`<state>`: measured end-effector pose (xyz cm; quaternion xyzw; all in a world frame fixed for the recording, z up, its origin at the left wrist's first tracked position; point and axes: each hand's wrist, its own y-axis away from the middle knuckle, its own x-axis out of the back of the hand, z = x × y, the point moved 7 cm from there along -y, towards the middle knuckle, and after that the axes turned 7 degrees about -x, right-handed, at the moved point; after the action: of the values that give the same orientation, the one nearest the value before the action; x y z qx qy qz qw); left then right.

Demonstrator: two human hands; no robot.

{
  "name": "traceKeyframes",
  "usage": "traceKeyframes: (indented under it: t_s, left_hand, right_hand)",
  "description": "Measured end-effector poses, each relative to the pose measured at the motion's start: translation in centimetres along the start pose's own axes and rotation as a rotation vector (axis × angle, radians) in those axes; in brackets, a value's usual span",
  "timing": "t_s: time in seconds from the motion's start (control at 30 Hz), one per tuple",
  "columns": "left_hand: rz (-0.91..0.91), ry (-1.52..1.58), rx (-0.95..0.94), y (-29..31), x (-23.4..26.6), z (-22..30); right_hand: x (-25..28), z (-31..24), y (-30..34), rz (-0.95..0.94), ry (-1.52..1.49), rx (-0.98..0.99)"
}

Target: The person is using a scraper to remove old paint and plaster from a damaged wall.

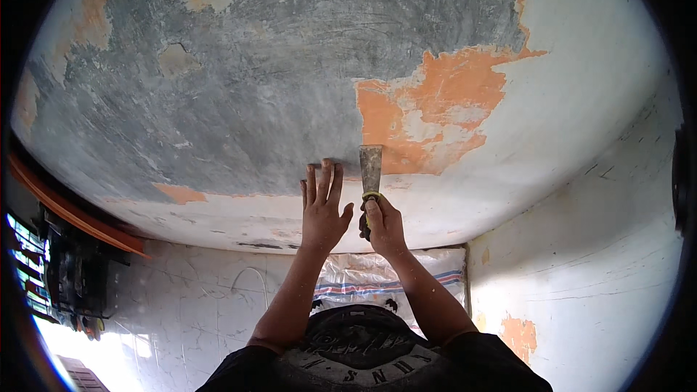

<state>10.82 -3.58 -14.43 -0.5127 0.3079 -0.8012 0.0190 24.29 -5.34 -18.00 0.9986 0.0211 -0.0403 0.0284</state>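
Note:
My right hand point(385, 226) is wrapped around the handle of a paint scraper point(370, 167). Its broad, worn metal blade points away from me, with the tip at the lower left part of an orange patch point(392, 112). Whether the edge presses on the surface cannot be made out. Just left of the scraper, my left hand point(324, 210) is stretched out, its fingers spread and their tips at the lower edge of a large grey bare area point(239, 94). White paint point(573, 51) with ragged edges borders the grey and orange.
A marbled pale wall point(189, 283) lies beyond my arms, with a striped plastic sheet or sack point(348, 279) between them. An orange-brown curved edge point(80, 210) and dark items point(80, 268) stand at left. At right is a scuffed white wall point(595, 261).

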Motion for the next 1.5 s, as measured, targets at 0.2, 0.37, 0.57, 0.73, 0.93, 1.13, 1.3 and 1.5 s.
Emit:
traceKeyframes:
  t_s: [0.2,0.37,0.57,0.73,0.93,1.13,1.3,1.5]
  left_hand:
    - [0.022,-0.009,-0.029,-0.2,-0.2,0.4]
    - [0.024,0.006,-0.015,-0.1,0.0,0.2]
    - [0.046,0.048,-0.004,-0.1,0.1,0.4]
    - [0.003,-0.016,-0.009,0.0,0.1,0.6]
    - [0.001,0.007,0.008,0.0,0.3,0.2]
    - [0.01,0.002,0.008,-0.2,0.4,0.5]
    - [-0.001,0.024,0.014,-0.1,0.2,0.7]
    - [-0.017,-0.027,0.008,-0.1,0.2,0.5]
  right_hand:
    - [1.4,7.5,1.4,0.001,0.058,-0.13]
    - [-0.3,2.7,1.4,-0.035,-0.036,-0.15]
    - [-0.4,-0.6,0.1,-0.026,-0.09,-0.029]
    - [0.8,6.9,1.6,-0.05,-0.021,-0.156]
    - [-1.1,3.1,1.6,-0.049,-0.114,-0.174]
    - [0.5,1.4,0.1,-0.002,-0.016,-0.034]
    - [1.2,7.3,1.4,0.006,0.113,-0.125]
    - [-0.3,6.4,1.9,0.054,-0.019,-0.145]
